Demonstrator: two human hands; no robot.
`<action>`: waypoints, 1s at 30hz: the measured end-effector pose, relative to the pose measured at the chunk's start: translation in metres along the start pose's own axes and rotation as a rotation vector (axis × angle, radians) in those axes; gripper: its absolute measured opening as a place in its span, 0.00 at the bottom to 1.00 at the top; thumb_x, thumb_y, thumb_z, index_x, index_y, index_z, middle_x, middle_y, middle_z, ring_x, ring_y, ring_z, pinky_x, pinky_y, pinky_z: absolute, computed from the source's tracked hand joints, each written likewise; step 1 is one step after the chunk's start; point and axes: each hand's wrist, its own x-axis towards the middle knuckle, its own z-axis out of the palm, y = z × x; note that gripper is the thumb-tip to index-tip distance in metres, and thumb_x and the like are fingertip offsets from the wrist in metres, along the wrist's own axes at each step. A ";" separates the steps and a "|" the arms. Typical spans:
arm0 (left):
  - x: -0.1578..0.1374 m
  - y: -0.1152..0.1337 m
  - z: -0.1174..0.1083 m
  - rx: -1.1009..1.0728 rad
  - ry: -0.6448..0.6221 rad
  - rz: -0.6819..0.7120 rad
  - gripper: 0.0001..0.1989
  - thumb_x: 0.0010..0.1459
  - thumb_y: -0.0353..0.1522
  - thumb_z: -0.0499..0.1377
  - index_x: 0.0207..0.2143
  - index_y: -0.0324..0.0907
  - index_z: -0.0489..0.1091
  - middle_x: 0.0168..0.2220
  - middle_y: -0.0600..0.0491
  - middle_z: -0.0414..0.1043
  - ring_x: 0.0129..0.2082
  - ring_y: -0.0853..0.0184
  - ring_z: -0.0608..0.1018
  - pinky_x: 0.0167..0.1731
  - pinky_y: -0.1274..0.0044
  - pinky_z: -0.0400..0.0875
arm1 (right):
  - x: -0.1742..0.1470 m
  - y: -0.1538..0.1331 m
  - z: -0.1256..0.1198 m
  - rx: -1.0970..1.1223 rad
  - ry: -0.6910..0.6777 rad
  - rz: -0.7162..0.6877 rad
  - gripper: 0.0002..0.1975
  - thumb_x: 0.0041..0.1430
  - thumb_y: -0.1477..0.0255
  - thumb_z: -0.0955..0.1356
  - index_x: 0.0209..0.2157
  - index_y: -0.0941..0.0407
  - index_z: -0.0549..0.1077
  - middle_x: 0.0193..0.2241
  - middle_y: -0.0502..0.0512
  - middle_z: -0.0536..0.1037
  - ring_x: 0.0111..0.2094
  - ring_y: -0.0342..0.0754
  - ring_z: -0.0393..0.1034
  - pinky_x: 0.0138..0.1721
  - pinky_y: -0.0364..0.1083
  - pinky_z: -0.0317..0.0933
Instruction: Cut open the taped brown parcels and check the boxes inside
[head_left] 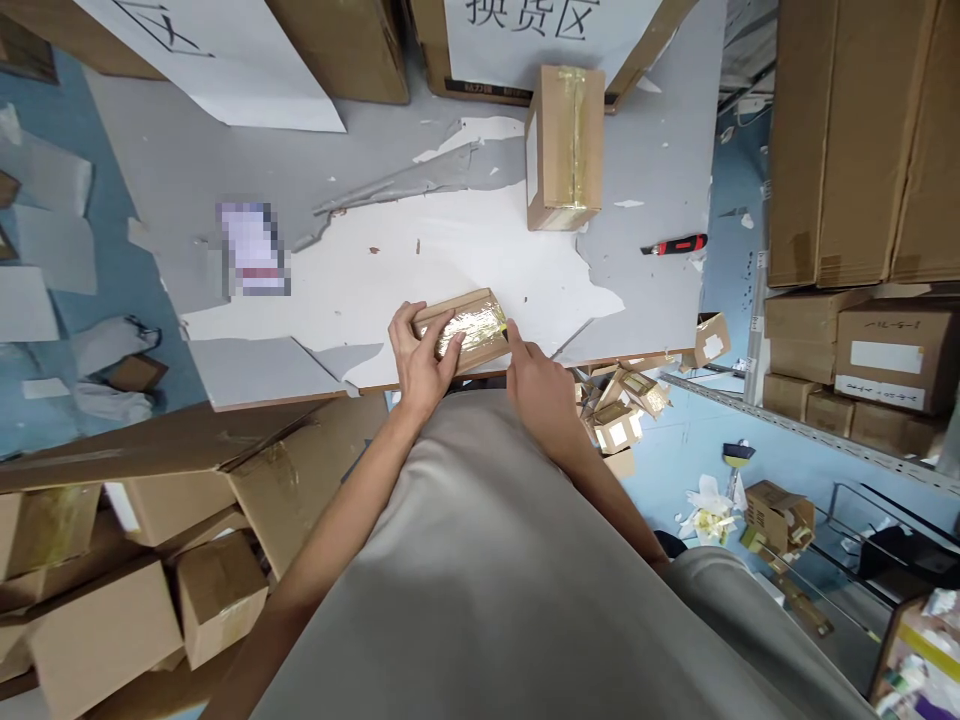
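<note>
A small cardboard box [472,330] with shiny clear tape across its top lies tilted at the table's near edge. My left hand [426,352] grips its left end, thumb and fingers pressed on the taped top. At the box's right end, my right hand [541,385] is closed around a box cutter [505,329]; only a little of its yellow and black front shows, touching the taped edge. The rest of that cutter is hidden in my fist.
A taller taped carton [566,150] stands at the back of the table [360,270]. A red and black utility knife [675,245] lies to the right, and a blurred-out phone-like item [253,248] to the left. Open cartons [105,620] fill the lower left; shelved boxes [885,350] line the right.
</note>
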 end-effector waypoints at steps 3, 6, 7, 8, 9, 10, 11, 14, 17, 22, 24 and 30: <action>0.008 0.005 -0.008 0.032 -0.118 0.102 0.34 0.65 0.58 0.70 0.66 0.54 0.77 0.75 0.40 0.68 0.83 0.37 0.57 0.81 0.37 0.40 | 0.007 0.001 0.008 0.003 0.010 0.009 0.37 0.81 0.76 0.58 0.86 0.54 0.48 0.62 0.69 0.80 0.52 0.57 0.84 0.52 0.51 0.77; 0.019 0.014 -0.013 0.035 -0.334 0.241 0.43 0.60 0.58 0.74 0.71 0.51 0.72 0.80 0.40 0.62 0.84 0.35 0.55 0.81 0.37 0.37 | 0.009 0.003 0.013 -0.001 0.016 0.016 0.37 0.81 0.77 0.57 0.86 0.55 0.48 0.63 0.69 0.80 0.52 0.57 0.85 0.51 0.51 0.78; 0.022 0.017 -0.014 0.038 -0.394 0.274 0.43 0.61 0.56 0.74 0.72 0.49 0.72 0.81 0.39 0.61 0.84 0.35 0.54 0.82 0.37 0.37 | 0.009 0.004 0.015 -0.003 0.021 0.017 0.37 0.81 0.77 0.57 0.86 0.56 0.48 0.63 0.69 0.79 0.52 0.57 0.85 0.51 0.51 0.78; 0.025 0.020 -0.014 0.043 -0.440 0.299 0.41 0.63 0.53 0.74 0.72 0.49 0.72 0.81 0.39 0.60 0.85 0.35 0.54 0.82 0.36 0.35 | 0.008 0.004 0.016 -0.006 0.028 0.018 0.37 0.81 0.77 0.57 0.86 0.56 0.48 0.63 0.69 0.79 0.52 0.57 0.85 0.51 0.50 0.78; 0.027 0.021 -0.014 0.050 -0.473 0.320 0.39 0.64 0.50 0.73 0.73 0.49 0.72 0.81 0.40 0.61 0.85 0.35 0.54 0.81 0.35 0.33 | 0.008 0.004 0.017 -0.012 0.035 0.021 0.37 0.81 0.77 0.57 0.86 0.56 0.48 0.63 0.69 0.79 0.52 0.57 0.85 0.51 0.50 0.78; 0.028 0.022 -0.013 0.054 -0.497 0.337 0.38 0.66 0.48 0.73 0.73 0.49 0.71 0.81 0.41 0.62 0.85 0.35 0.53 0.81 0.34 0.31 | 0.007 0.003 0.018 -0.020 0.040 0.026 0.37 0.81 0.77 0.57 0.86 0.55 0.48 0.63 0.69 0.79 0.52 0.57 0.85 0.51 0.50 0.78; 0.029 0.022 -0.012 0.056 -0.511 0.353 0.37 0.66 0.46 0.72 0.74 0.51 0.71 0.81 0.42 0.62 0.85 0.35 0.53 0.80 0.32 0.30 | 0.007 0.002 0.019 -0.030 0.045 0.034 0.37 0.81 0.77 0.57 0.86 0.54 0.47 0.63 0.70 0.79 0.52 0.57 0.85 0.51 0.50 0.78; 0.029 0.018 -0.010 0.057 -0.521 0.386 0.39 0.65 0.43 0.74 0.76 0.56 0.69 0.82 0.45 0.60 0.86 0.35 0.50 0.79 0.31 0.31 | 0.007 -0.003 0.022 -0.057 0.055 0.055 0.40 0.80 0.77 0.58 0.87 0.52 0.44 0.63 0.69 0.79 0.52 0.57 0.85 0.51 0.50 0.78; 0.029 0.015 -0.008 0.071 -0.525 0.403 0.41 0.65 0.41 0.74 0.77 0.56 0.69 0.83 0.46 0.59 0.86 0.35 0.45 0.80 0.32 0.33 | 0.006 -0.010 0.024 -0.073 0.066 0.074 0.40 0.80 0.77 0.58 0.87 0.51 0.43 0.63 0.69 0.79 0.52 0.57 0.85 0.51 0.50 0.78; 0.030 0.018 -0.005 0.017 -0.541 0.418 0.42 0.63 0.39 0.75 0.77 0.55 0.70 0.84 0.46 0.55 0.86 0.35 0.43 0.81 0.34 0.34 | 0.006 -0.028 0.023 -0.131 0.076 0.171 0.41 0.79 0.79 0.58 0.87 0.50 0.42 0.64 0.70 0.78 0.54 0.55 0.84 0.49 0.47 0.78; 0.031 0.019 -0.003 -0.011 -0.532 0.413 0.41 0.63 0.39 0.75 0.76 0.53 0.71 0.85 0.45 0.52 0.86 0.34 0.43 0.81 0.34 0.35 | 0.008 -0.037 0.022 -0.150 0.079 0.198 0.41 0.79 0.80 0.58 0.87 0.50 0.43 0.64 0.70 0.78 0.55 0.55 0.84 0.49 0.47 0.79; 0.027 0.014 -0.003 -0.039 -0.529 0.426 0.34 0.68 0.37 0.69 0.75 0.55 0.70 0.82 0.46 0.60 0.86 0.35 0.43 0.78 0.31 0.25 | 0.007 -0.058 0.018 -0.169 0.071 0.262 0.41 0.80 0.81 0.57 0.87 0.49 0.43 0.62 0.71 0.79 0.54 0.55 0.85 0.51 0.46 0.79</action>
